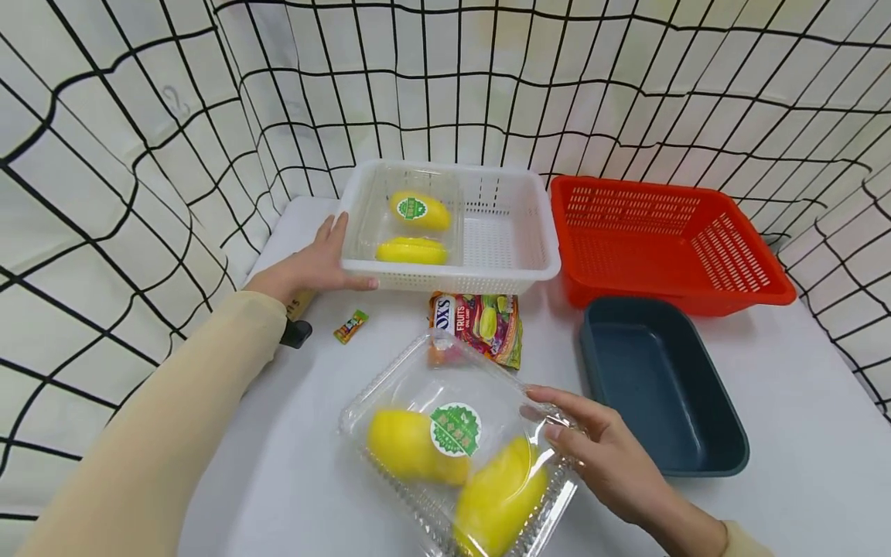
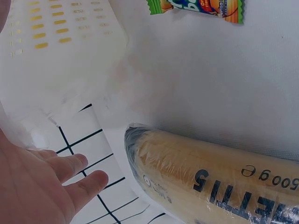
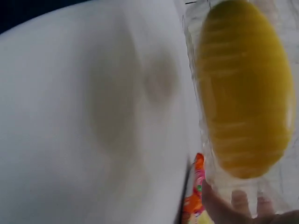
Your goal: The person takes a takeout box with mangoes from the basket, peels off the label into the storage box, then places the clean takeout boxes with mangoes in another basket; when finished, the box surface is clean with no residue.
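My right hand (image 1: 609,449) holds a clear plastic clamshell box (image 1: 497,394) by its right edge, tilted above the table. Inside lie two yellow mangoes (image 1: 501,499), one partly behind a round green-and-white sticker (image 1: 455,429). The right wrist view shows a mango (image 3: 245,93) through the box wall. My left hand (image 1: 309,263) touches the front left corner of a white plastic basket (image 1: 487,273), its fingers spread along the side and its thumb at the front. In that basket's left half sits another clear box (image 1: 448,186) with two yellow fruits.
A candy bag (image 1: 504,329) lies before the white basket, a small wrapped candy (image 1: 351,326) to its left. A pasta packet (image 2: 210,177) lies under the left forearm. At right stand a red basket (image 1: 619,298) and a dark blue bin (image 1: 661,387). Black netting (image 1: 455,100) surrounds the table.
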`<state>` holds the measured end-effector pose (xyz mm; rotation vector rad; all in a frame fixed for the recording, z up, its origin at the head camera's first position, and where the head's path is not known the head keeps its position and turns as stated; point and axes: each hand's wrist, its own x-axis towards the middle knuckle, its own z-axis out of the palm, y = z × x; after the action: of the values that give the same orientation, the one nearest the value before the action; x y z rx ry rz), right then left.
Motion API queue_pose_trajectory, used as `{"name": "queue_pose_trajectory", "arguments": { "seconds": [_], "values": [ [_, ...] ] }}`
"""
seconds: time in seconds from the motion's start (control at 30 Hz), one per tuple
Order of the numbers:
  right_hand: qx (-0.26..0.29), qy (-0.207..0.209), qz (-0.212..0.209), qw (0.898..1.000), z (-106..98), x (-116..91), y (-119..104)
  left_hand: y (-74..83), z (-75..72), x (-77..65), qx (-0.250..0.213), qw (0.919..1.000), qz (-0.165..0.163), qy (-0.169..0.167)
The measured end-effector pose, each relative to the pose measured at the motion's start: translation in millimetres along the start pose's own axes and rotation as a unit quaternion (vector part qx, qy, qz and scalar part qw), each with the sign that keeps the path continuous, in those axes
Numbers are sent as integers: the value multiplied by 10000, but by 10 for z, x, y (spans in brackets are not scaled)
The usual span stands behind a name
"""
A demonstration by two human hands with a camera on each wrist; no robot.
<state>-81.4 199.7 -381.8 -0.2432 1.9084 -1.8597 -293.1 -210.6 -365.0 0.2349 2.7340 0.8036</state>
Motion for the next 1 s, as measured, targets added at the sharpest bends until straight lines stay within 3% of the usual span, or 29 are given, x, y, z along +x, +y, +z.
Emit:
{"name": "queue_pose_trajectory", "arguments": {
  "seconds": [0.27, 0.47, 0.7, 1.0],
  "values": [
    [-278, -1197, 445, 9914, -153, 330, -114, 19, -37, 18, -92, 9999, 43, 26],
    [-682, -1861, 1151, 9734, -324, 559, -322, 24, -57, 5, -157, 9997, 160, 7],
    [-1518, -2052, 1473, 9556, -408, 791, -464, 8, -72, -44, -62, 9998, 182, -113],
    [-1675, -2323, 1508, 9462, -499, 1060, -464, -45, -69, -123, 36, 9994, 258, -211]
  ]
}}
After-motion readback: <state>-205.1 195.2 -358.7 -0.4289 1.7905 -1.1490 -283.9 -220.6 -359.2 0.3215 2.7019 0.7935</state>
